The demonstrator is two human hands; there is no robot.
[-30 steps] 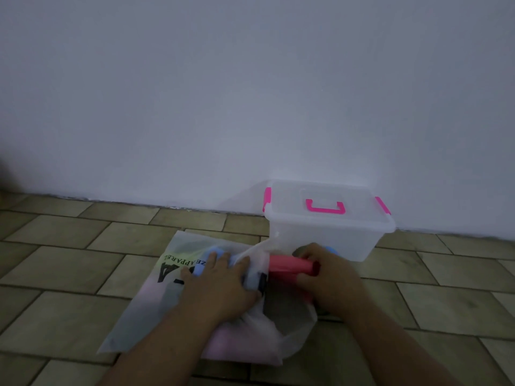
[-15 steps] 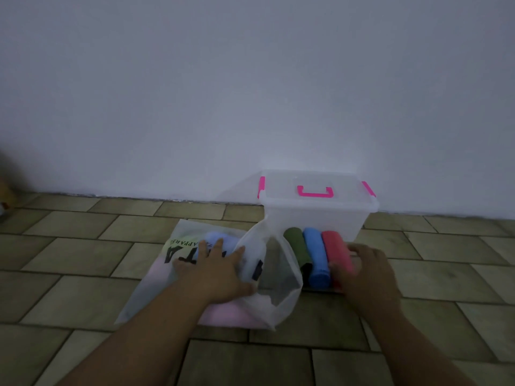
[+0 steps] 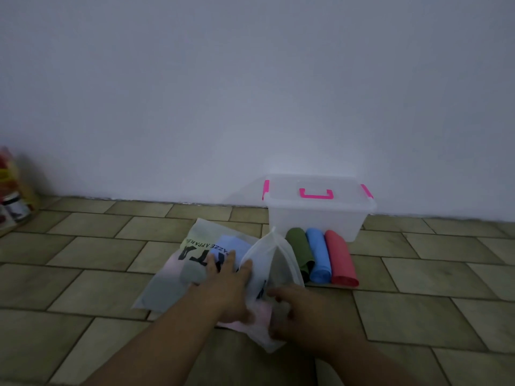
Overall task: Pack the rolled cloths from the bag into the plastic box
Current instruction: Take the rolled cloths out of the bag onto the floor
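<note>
Floor [image 3: 83, 274]: bag [image 3: 172, 288], box [image 3: 315, 218], rolls [image 3: 319, 254], perhaps jars [image 3: 14, 201]

Only the person's arms show. The left hand [image 3: 231, 291] and left forearm [image 3: 167, 344] are bare, uncovered down to the near edge of the view. The right hand [image 3: 303, 313] and right forearm [image 3: 370, 363] are bare likewise. Each forearm narrows toward its wrist. The light is dim and the right hand's fingers [image 3: 281, 293] are blurred, so finer marks cannot be told.

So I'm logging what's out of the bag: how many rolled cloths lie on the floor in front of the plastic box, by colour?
green rolled cloth: 1
blue rolled cloth: 1
red rolled cloth: 1
Total: 3
</note>
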